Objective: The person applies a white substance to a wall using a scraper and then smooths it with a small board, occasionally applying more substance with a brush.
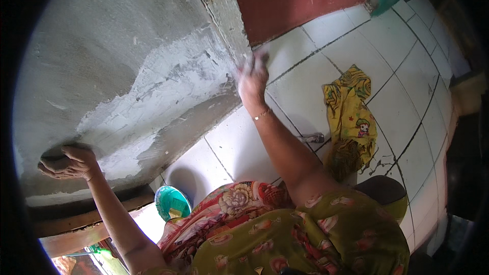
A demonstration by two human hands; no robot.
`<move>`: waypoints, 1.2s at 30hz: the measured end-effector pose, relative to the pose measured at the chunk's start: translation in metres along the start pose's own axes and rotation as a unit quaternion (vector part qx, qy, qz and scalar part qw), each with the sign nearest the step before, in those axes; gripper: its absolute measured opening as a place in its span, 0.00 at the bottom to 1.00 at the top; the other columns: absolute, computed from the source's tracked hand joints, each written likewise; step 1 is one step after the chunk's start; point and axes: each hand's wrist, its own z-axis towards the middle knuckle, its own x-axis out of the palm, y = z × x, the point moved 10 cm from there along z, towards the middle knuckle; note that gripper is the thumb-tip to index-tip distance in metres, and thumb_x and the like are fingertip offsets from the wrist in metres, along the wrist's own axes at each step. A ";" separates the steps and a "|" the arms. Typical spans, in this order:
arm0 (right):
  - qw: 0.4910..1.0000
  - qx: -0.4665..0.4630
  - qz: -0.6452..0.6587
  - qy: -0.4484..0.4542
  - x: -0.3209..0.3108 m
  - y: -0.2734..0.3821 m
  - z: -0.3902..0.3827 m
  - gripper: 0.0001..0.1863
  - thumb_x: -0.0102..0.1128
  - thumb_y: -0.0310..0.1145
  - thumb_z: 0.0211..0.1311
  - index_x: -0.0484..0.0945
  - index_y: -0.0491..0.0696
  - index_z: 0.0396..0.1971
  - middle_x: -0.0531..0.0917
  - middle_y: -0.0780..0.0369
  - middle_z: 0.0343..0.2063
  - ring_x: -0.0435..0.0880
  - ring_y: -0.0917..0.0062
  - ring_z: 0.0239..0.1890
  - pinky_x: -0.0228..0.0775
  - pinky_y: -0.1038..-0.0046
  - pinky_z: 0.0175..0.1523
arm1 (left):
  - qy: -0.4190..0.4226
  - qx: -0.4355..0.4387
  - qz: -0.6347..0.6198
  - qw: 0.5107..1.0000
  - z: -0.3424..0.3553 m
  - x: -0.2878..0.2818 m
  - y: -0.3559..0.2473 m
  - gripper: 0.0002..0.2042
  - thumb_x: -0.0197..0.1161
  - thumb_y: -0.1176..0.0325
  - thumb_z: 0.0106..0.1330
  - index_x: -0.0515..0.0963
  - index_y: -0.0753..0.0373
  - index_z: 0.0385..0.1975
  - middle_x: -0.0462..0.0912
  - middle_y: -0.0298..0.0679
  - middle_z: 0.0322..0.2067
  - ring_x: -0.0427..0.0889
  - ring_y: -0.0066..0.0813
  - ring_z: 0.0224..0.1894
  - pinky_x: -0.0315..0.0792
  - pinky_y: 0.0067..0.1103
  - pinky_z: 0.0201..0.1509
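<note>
My right hand (253, 76) reaches to the wall's right end, beside the base of a pale, worn post (226, 15). Its fingers look whitened and apart, somewhat blurred by motion, and I see nothing held in them. Uneven white filler (168, 79) is smeared across the lower part of the grey wall (117, 30) between my hands. Farther left, my left hand (69, 164) leans against the wall, its fingers stretched out and slightly bent. It holds nothing that I can see; its palm side is partly hidden.
A teal bowl (170, 202) with something yellowish inside stands on white floor tiles (300, 94) near my lap. A yellow patterned cloth (351, 122) lies right of my right arm, by a small clear object (311, 138). A red panel (305, 0) rises beyond the post.
</note>
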 end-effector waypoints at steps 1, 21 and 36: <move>0.998 -0.060 0.000 0.032 0.011 0.069 0.005 0.13 0.42 0.35 0.71 0.70 0.41 0.33 0.74 0.59 0.18 0.75 0.71 0.21 0.71 0.69 0.29 | 0.009 -0.002 0.006 1.000 -0.006 -0.003 0.005 0.40 0.46 0.41 0.63 0.52 0.74 0.61 0.53 0.63 0.61 0.52 0.58 0.65 0.46 0.50 0.65; 0.971 -0.204 -0.103 0.068 0.016 0.109 -0.018 0.10 0.49 0.32 0.63 0.74 0.40 0.30 0.79 0.52 0.30 0.77 0.56 0.34 0.68 0.59 0.40 | -0.031 -0.021 -0.020 0.999 0.017 -0.010 -0.011 0.38 0.41 0.40 0.64 0.54 0.67 0.64 0.52 0.58 0.63 0.50 0.55 0.67 0.45 0.47 0.67; 0.878 -0.424 -0.124 0.184 0.107 0.197 -0.135 0.07 0.51 0.30 0.62 0.73 0.42 0.33 0.75 0.51 0.24 0.76 0.59 0.27 0.68 0.64 0.32 | -0.045 -0.010 -0.033 0.998 0.021 -0.015 -0.012 0.34 0.47 0.47 0.64 0.57 0.66 0.63 0.56 0.57 0.63 0.54 0.54 0.66 0.47 0.46 0.67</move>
